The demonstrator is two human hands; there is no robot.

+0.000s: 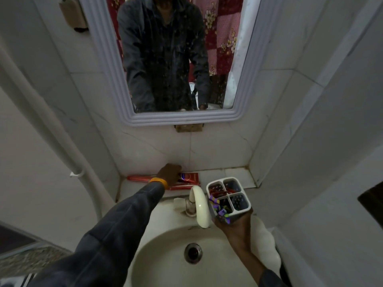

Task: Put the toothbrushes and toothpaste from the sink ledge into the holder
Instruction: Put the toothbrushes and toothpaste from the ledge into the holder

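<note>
A red toothpaste tube [189, 177] lies along the tiled sink ledge [234, 175] against the back wall. My left hand [169, 172] rests on top of the tube with fingers curled over it; whether it grips it I cannot tell. My right hand [234, 226] holds a white four-compartment holder [247, 201] from below, above the basin's right side. Purple-patterned toothbrush handles [220, 210] stick out of its near-left compartment, and red items [217, 191] sit in the far-left one. The other two compartments look dark and hollow.
A cream tap [200, 206] curves over the white basin [157, 251] with its drain [193, 253], right beside the holder. A white-framed mirror [180, 118] hangs above the ledge. Tiled walls close in left and right; a white pipe [62, 146] runs down the left.
</note>
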